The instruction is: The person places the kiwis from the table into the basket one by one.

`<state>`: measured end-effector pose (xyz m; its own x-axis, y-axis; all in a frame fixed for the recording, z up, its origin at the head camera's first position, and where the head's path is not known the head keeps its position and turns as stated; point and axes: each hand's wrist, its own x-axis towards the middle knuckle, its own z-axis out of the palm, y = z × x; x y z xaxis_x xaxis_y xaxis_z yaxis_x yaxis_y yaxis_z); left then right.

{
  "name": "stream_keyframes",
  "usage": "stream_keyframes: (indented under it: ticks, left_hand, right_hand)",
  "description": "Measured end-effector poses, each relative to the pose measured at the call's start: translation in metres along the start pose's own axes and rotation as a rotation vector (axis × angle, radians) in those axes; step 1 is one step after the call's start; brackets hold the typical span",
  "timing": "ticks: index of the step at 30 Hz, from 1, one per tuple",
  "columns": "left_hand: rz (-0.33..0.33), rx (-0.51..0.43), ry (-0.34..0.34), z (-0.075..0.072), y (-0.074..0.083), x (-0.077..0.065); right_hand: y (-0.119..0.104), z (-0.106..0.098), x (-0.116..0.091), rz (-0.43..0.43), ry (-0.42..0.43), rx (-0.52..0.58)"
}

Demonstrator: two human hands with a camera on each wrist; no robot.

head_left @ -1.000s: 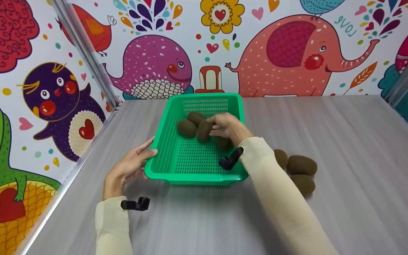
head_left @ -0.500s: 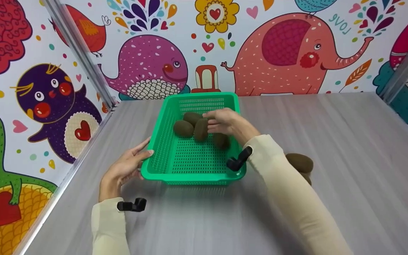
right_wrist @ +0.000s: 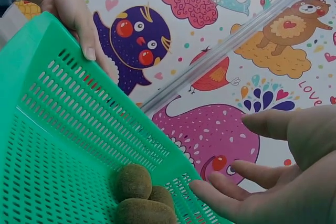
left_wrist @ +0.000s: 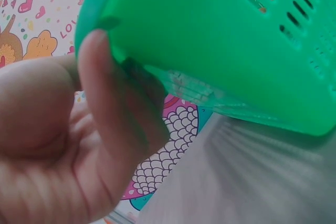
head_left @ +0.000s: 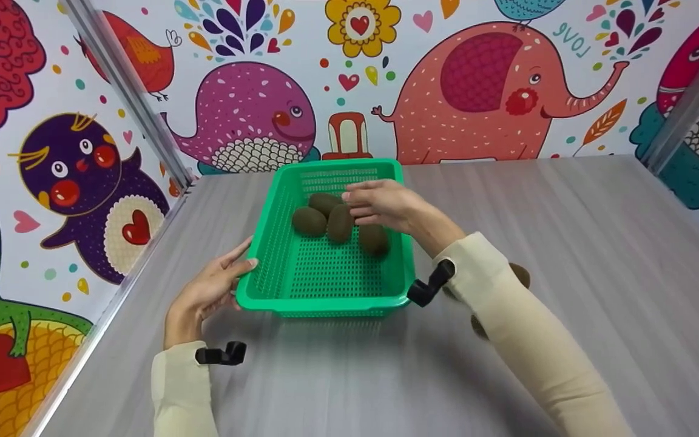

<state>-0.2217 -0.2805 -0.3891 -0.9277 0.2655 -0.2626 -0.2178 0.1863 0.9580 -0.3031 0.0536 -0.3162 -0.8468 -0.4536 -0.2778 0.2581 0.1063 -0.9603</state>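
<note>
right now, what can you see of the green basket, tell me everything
The green basket looks plastic: rectangular, open-topped, with a smooth rim, slotted walls and a floor of small holes. It is open side up at the grey table, long sides running front to back; whether its base lies flat is unclear. The left hand has its grip on the left rim, near the front corner. At least four brown kiwifruit rest inside, toward the back.

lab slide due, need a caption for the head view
Left hand holds a green basket by its rim; open right hand hovers near the kiwis inside.
</note>
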Motion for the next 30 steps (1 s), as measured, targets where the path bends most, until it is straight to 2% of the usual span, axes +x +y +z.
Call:
stream_keyframes:
  ticks: [7,11,22,30]
  left_hand:
    - [-0.004,0.004,-0.004,0.0,-0.002,0.0]
    - [-0.003,0.008,-0.011,0.001,-0.002,0.001]
    - [0.001,0.029,-0.003,0.0,-0.001,0.0]
    - [-0.009,0.03,-0.007,-0.001,-0.001,0.0]
  right_hand:
    - [0.008,-0.012,-0.012,-0.053,0.05,-0.034]
    - [0.014,-0.02,-0.022,-0.082,0.069,-0.091]
    - [0.029,-0.033,-0.053,-0.121,0.042,-0.25]
    - [0.038,-0.049,-0.072,-0.174,0.051,-0.239]
